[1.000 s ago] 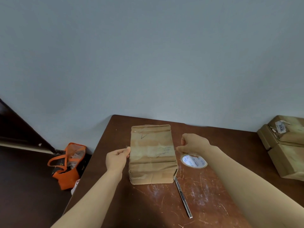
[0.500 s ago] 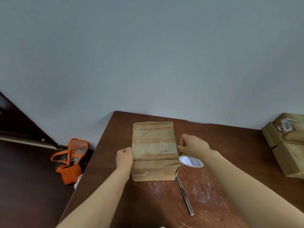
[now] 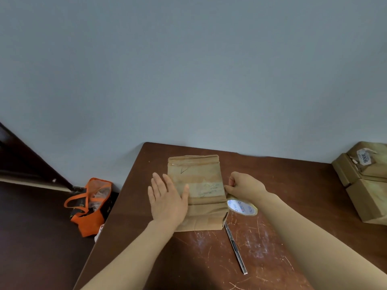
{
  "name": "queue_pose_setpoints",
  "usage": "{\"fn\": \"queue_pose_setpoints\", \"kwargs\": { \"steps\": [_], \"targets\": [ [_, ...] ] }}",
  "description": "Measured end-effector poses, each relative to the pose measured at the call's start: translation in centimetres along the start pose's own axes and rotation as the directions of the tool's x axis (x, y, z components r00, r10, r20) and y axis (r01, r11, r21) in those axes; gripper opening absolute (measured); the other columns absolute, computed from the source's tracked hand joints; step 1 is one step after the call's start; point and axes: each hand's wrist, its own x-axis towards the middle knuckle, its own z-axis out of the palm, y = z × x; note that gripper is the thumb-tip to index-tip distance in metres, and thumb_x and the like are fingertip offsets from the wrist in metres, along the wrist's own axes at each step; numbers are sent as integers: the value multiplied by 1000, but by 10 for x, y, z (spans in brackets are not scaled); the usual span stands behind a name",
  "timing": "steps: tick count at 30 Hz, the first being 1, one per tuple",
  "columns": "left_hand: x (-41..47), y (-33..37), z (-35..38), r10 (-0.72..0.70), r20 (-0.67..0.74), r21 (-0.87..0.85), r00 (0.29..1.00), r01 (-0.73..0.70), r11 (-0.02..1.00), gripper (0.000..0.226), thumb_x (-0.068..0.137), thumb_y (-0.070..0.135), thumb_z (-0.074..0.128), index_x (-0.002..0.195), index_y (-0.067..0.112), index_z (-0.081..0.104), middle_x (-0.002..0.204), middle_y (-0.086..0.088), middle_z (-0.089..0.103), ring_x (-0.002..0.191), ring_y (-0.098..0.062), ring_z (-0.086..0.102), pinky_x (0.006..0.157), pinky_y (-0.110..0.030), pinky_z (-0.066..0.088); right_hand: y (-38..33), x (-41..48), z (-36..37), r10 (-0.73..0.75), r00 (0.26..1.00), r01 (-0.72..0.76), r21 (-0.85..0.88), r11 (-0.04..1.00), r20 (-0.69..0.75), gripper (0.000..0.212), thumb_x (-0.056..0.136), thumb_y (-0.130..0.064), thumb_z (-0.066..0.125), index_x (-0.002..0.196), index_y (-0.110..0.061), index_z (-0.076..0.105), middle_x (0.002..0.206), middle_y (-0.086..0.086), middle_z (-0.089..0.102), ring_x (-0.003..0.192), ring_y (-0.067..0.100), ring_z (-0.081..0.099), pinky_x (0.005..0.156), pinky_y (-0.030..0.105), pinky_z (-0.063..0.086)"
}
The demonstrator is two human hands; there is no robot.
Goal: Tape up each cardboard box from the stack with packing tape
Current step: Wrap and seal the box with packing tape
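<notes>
A flat brown cardboard box (image 3: 199, 170) lies on the dark wooden table (image 3: 282, 178), with a strip of clear tape across its middle. My left hand (image 3: 167, 200) lies flat on the box's left part, fingers straight, thumb on the tape strip. My right hand (image 3: 244, 185) pinches the tape at the box's right edge. The packing tape roll (image 3: 243, 207) hangs tilted just below that hand, beside the box's right side.
A thin metal cutter (image 3: 235, 246) lies on the scratched table in front of the box. Stacked cardboard boxes (image 3: 366, 183) sit at the far right. An orange bag (image 3: 90, 206) stands on the floor left of the table. A grey wall is behind.
My left hand moved from the box's left edge onto its top and flattened out. My right hand stays at the right edge with the tape; the roll now hangs lower.
</notes>
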Motion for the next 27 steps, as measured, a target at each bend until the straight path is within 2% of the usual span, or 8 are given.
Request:
{"fn": "queue_pose_setpoints", "kwargs": {
  "steps": [2,6,10,14,18,23,25,27],
  "targets": [
    [0,2,2,136,-22,174,990,-131,976,78,95,62,0,147,8,-20,153,-12,-27,145,-23,-20,114,-34,-15,-1,-1,-1,7,1000,-7,20,1000,-6,20,91,-39,53,78,-27,43,78,-11,55,75,11,53,61,27,41],
    [-4,19,7,226,78,295,971,-239,925,79,91,63,-6,148,9,-18,155,-9,-24,145,-22,-22,114,-37,-18,-2,-4,0,16,1000,-16,15,1000,-7,23,90,-37,53,73,-28,40,80,-11,55,77,12,53,62,27,41],
    [-16,45,18,431,192,269,882,-469,841,108,59,76,-31,145,12,-22,153,-4,-28,144,-16,-22,118,-36,-15,-3,-4,-1,31,999,-31,12,999,-10,25,90,-38,53,72,-29,39,84,-9,58,79,13,54,59,27,39],
    [-15,53,20,500,269,284,823,-564,775,108,67,82,-13,149,11,-18,152,-3,-29,144,-15,-22,116,-32,-16,-5,-4,-1,35,999,-35,1,999,-16,20,89,-34,52,73,-29,41,82,-10,57,78,13,53,58,26,37],
    [-14,61,19,591,343,259,731,-678,688,88,91,58,31,151,11,-13,159,-5,-21,145,-15,-20,119,-32,-10,-1,-6,-2,61,998,-61,17,998,3,15,89,-30,49,75,-28,43,80,-10,56,78,13,55,60,26,39],
    [-12,35,10,462,275,341,843,-535,773,106,81,81,20,149,11,-20,152,0,-31,144,-15,-24,117,-32,-15,-2,-6,0,51,999,-52,64,997,7,26,91,-42,53,73,-28,41,76,-11,53,72,10,51,57,26,38],
    [-13,30,12,444,303,328,843,-530,782,106,83,79,26,148,11,-21,155,-4,-29,144,-16,-25,116,-32,-16,-3,-6,1,52,999,-53,55,997,13,25,91,-41,53,74,-28,41,77,-11,54,73,11,52,59,27,39],
    [-14,20,9,444,260,302,858,-509,806,105,80,83,15,147,12,-24,154,-4,-31,142,-16,-27,117,-32,-16,-2,-6,2,49,999,-49,56,997,13,25,91,-41,54,74,-28,42,76,-11,54,72,11,52,60,27,40]
  ]
}}
